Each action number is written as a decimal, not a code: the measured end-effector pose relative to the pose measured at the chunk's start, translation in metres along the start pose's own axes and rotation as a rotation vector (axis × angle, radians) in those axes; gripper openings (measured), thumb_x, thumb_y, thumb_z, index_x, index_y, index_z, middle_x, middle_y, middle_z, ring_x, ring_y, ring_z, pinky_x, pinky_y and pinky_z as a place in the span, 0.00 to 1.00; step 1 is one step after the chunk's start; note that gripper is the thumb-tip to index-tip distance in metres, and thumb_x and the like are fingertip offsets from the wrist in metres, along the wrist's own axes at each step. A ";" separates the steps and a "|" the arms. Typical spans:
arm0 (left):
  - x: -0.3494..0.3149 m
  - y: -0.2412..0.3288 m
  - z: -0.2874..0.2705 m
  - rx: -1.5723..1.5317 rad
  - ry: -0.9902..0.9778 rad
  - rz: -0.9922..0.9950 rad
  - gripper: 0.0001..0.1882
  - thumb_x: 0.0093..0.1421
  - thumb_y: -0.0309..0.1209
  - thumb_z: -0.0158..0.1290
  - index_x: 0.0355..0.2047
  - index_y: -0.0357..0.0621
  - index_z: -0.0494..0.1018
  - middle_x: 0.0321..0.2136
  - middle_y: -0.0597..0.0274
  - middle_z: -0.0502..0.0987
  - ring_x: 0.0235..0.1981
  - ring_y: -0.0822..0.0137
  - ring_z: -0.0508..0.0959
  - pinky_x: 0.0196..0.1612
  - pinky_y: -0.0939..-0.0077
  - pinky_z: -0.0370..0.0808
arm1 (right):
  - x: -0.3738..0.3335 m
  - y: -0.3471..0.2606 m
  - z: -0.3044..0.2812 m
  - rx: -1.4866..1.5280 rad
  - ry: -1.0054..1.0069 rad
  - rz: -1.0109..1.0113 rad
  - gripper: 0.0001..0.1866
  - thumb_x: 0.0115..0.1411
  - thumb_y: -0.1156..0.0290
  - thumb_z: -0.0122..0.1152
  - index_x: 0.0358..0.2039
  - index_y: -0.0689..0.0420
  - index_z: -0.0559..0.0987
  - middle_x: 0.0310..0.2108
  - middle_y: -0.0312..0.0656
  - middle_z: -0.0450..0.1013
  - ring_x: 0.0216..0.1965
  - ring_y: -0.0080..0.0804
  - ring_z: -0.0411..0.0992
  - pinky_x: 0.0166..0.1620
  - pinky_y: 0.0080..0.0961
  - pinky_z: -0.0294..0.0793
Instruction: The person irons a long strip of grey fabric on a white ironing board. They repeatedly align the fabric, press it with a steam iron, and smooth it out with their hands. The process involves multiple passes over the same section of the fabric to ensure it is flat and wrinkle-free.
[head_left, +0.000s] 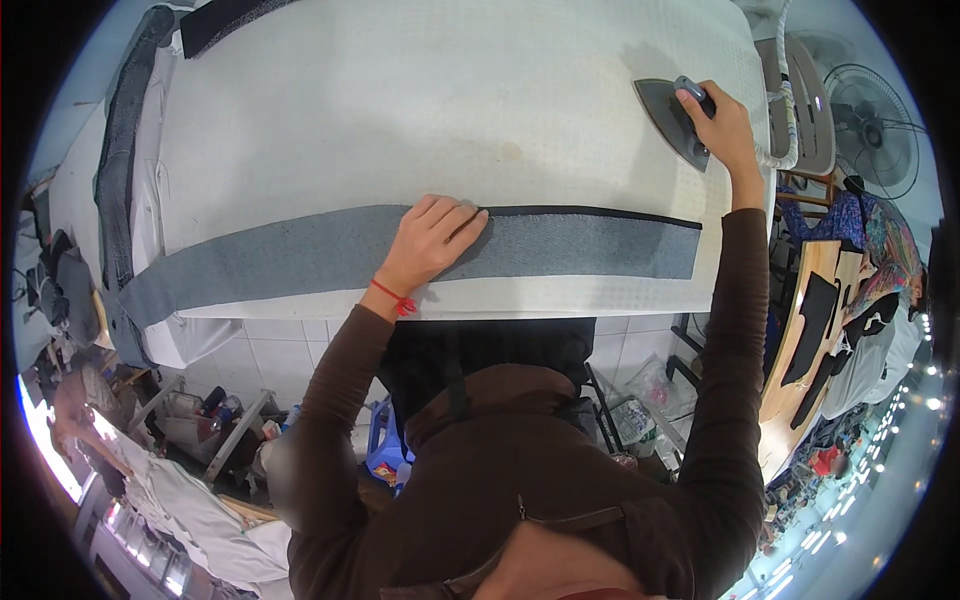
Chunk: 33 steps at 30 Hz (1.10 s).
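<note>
A long grey fabric strip [590,245] lies across the near side of the white padded ironing table [450,110]. Along the right half of its far edge runs a narrow black fold. My left hand [432,238] rests on the strip's middle, fingers curled, with thumb and forefinger closed on the cloth where the black fold begins. At the table's right side my right hand [727,125] is wrapped round the handle of an iron [662,112]. The iron sits on the bare table cover, beyond the strip and apart from it. Its soleplate is mostly hidden from above.
Dark grey cloth [118,170] hangs over the table's left end, and a black fabric piece [225,22] lies at the far left. A wrapped hose [789,110] runs by the right edge, near a standing fan [872,130]. Another person [892,240] is beside a wooden table [800,360].
</note>
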<state>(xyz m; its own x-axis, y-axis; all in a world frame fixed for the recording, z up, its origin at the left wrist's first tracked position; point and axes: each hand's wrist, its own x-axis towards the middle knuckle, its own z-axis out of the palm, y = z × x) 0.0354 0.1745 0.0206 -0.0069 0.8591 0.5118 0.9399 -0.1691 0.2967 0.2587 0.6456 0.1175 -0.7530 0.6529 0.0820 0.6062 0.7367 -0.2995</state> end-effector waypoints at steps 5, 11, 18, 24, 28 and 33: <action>0.008 -0.001 0.001 0.003 0.011 0.058 0.16 0.60 0.25 0.68 0.49 0.40 0.86 0.45 0.60 0.84 0.48 0.60 0.84 0.52 0.63 0.84 | 0.014 0.013 -0.016 -0.003 -0.237 0.016 0.35 0.75 0.35 0.69 0.46 0.62 0.88 0.32 0.59 0.83 0.35 0.57 0.83 0.42 0.46 0.79; 0.007 0.000 0.004 -0.005 0.019 0.043 0.15 0.60 0.24 0.68 0.47 0.38 0.85 0.44 0.59 0.83 0.47 0.60 0.84 0.52 0.63 0.84 | 0.000 -0.013 -0.003 0.053 -0.262 0.016 0.37 0.75 0.34 0.69 0.43 0.65 0.87 0.30 0.60 0.82 0.32 0.55 0.82 0.41 0.45 0.79; 0.004 -0.001 0.008 -0.031 0.027 0.014 0.15 0.59 0.25 0.67 0.48 0.37 0.86 0.45 0.58 0.84 0.49 0.59 0.84 0.53 0.62 0.84 | -0.052 -0.105 -0.004 0.142 -0.313 -0.076 0.34 0.74 0.34 0.69 0.40 0.60 0.89 0.24 0.51 0.82 0.26 0.50 0.83 0.35 0.42 0.81; 0.004 -0.001 0.006 -0.056 0.018 -0.014 0.16 0.59 0.25 0.67 0.48 0.37 0.86 0.45 0.59 0.83 0.50 0.58 0.84 0.54 0.62 0.84 | -0.095 -0.179 -0.002 0.188 -0.338 -0.231 0.32 0.72 0.37 0.73 0.42 0.60 0.90 0.24 0.51 0.83 0.24 0.51 0.84 0.32 0.40 0.81; 0.001 -0.001 0.007 -0.055 0.032 -0.037 0.16 0.59 0.25 0.67 0.49 0.39 0.87 0.46 0.58 0.85 0.48 0.58 0.85 0.54 0.60 0.85 | -0.117 -0.187 0.026 0.146 -0.314 -0.328 0.31 0.71 0.38 0.76 0.42 0.59 0.87 0.22 0.49 0.80 0.23 0.50 0.83 0.30 0.41 0.80; -0.003 -0.002 0.002 -0.028 0.074 -0.035 0.16 0.58 0.24 0.67 0.47 0.38 0.86 0.44 0.59 0.84 0.45 0.58 0.85 0.50 0.62 0.86 | -0.134 -0.197 0.039 0.062 -0.327 -0.305 0.25 0.72 0.45 0.77 0.41 0.56 0.80 0.23 0.47 0.77 0.26 0.51 0.81 0.32 0.44 0.78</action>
<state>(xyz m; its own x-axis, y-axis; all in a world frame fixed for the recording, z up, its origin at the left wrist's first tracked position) 0.0343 0.1732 0.0164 -0.0658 0.8270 0.5584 0.9288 -0.1538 0.3372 0.2297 0.4063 0.1288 -0.9423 0.3100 -0.1267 0.3349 0.8684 -0.3658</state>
